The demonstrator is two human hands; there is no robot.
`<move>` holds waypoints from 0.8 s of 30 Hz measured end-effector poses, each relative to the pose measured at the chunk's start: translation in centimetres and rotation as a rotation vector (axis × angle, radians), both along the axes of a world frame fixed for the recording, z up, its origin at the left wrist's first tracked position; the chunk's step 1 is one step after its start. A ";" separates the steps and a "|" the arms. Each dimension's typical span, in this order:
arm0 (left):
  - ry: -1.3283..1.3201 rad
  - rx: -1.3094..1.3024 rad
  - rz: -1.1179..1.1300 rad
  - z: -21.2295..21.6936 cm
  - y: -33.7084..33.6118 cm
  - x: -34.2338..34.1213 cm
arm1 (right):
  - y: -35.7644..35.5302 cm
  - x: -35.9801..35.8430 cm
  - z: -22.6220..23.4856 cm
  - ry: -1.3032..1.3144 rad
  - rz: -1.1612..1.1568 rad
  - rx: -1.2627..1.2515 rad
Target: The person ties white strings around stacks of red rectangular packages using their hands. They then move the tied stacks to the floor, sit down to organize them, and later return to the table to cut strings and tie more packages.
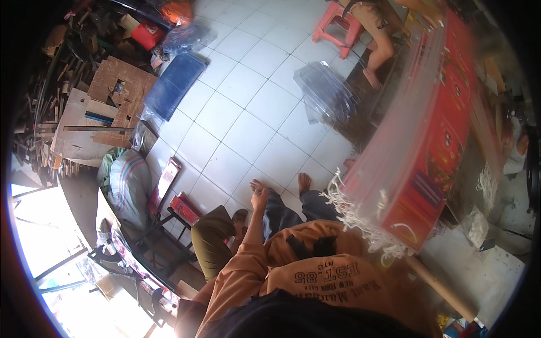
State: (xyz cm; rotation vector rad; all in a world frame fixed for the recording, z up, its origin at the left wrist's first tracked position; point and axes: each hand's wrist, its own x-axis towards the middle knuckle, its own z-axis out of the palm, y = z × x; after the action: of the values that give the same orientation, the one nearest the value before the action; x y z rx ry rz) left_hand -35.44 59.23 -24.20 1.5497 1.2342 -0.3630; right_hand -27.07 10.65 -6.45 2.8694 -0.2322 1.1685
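My left arm, in an orange-brown sleeve, reaches forward over my grey trousers. At its end my left hand (260, 198) hangs above my left foot with its fingers curled in; I see nothing in it. To my right lies a long stack of clear and red printed plastic sheets or bags (434, 152), partly blurred. White cord ends (338, 197) stick out along its near end and side. My right hand is not visible; the stack covers the area where my right sleeve leads.
A person in olive trousers (214, 236) sits close at my left. Another person's bare leg (380, 53) shows beside a red stool (341, 28). Plastic-wrapped bundles (324, 90) and a blue folded sheet (176, 84) lie on white tiles. Scrap boards (121, 96) and a woven sack (128, 186) fill the left.
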 end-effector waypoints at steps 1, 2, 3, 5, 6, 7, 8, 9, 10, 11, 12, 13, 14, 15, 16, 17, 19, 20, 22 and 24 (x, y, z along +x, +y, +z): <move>0.046 0.017 -0.017 -0.6 1.1 -0.7 | 2.4 -1.6 -0.7 0.015 0.023 0.048; 0.046 0.021 -0.033 -1.7 2.4 -1.6 | 4.8 -3.8 -2.0 0.075 0.049 0.128; 0.056 0.040 -0.029 -3.2 4.3 -3.3 | 7.3 -5.2 -3.7 0.172 0.086 0.211; 0.046 -0.017 -0.039 -4.5 7.6 -3.4 | 11.8 -8.6 -6.3 0.403 0.101 0.364; 0.037 -0.065 -0.018 -4.4 9.4 -3.3 | 14.1 -9.7 -7.7 0.550 0.113 0.437; 0.020 -0.109 0.010 -4.4 11.7 -2.9 | 16.3 -9.9 -9.1 0.688 0.130 0.513; -0.006 -0.177 0.062 -4.4 14.1 -2.7 | 18.9 -10.4 -10.4 0.834 0.146 0.581; -0.038 -0.133 0.068 -4.4 16.8 -2.4 | 21.2 -10.2 -11.8 0.947 0.177 0.633; -0.067 -0.089 0.075 -4.5 19.6 -2.3 | 23.6 -9.5 -13.1 1.055 0.210 0.673; -0.090 -0.049 0.084 -4.5 22.1 -2.5 | 25.9 -8.4 -13.9 1.136 0.249 0.707; -0.105 -0.007 0.108 -4.5 24.7 -2.9 | 28.1 -7.2 -14.6 1.194 0.285 0.730; -0.102 0.023 0.115 -3.0 26.7 -2.4 | 30.0 -5.9 -15.2 1.240 0.309 0.743; -0.110 0.015 0.150 -2.3 28.6 -2.4 | 31.8 -4.7 -15.7 1.277 0.327 0.757; -0.117 0.019 0.201 -1.7 30.9 -2.9 | 33.5 -3.2 -16.0 1.309 0.351 0.772; -0.091 0.027 0.259 -1.6 32.9 -3.6 | 35.3 -1.8 -16.3 1.336 0.373 0.792; -0.065 0.033 0.317 -1.6 34.8 -4.6 | 36.8 -0.4 -16.5 1.362 0.391 0.799; -0.019 0.029 0.407 -2.3 37.3 -5.1 | 39.9 2.9 -16.0 1.391 0.378 0.849; 0.017 0.025 0.453 -3.6 38.3 -6.1 | 42.3 4.7 -15.0 1.435 0.353 0.863; 0.050 -0.024 0.530 -5.6 39.9 -7.0 | 47.4 8.5 -12.2 1.536 0.223 1.105; 0.035 -0.123 0.560 -7.3 40.1 -6.8 | 50.7 10.8 -12.7 1.574 0.157 1.305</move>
State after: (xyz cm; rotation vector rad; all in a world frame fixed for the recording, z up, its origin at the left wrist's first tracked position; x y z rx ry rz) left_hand -42.27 99.34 -31.47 1.0398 1.5776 -0.0954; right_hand -16.25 61.38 -19.14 3.4506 -0.7996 -2.0997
